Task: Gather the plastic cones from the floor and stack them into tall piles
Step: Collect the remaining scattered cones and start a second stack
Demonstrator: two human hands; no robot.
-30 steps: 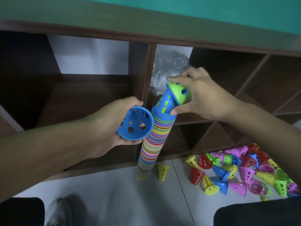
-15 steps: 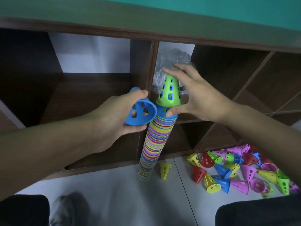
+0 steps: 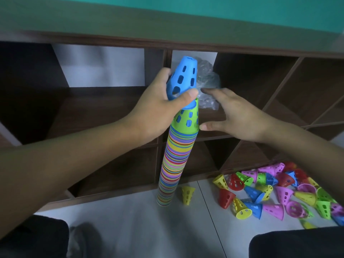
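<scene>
A tall pile of stacked coloured cones stands on the white floor in front of a wooden shelf. A green cone tops the pile. My left hand grips a blue perforated cone and holds it upright over the green cone's tip. To the right of the pile, my right hand has its fingers spread and its thumb touches the green cone's rim. Several loose cones in pink, yellow, red, blue and green lie on the floor at the right. A single yellow cone lies beside the pile's base.
A dark wooden shelf unit with open compartments stands right behind the pile. Crumpled clear plastic sits in the middle compartment. My dark-clothed knees fill the bottom corners.
My left hand turned the blue cone upright and lifted it over the green cone. My right hand let go of the green cone, which now sits straight on the pile, and opened beside it.
</scene>
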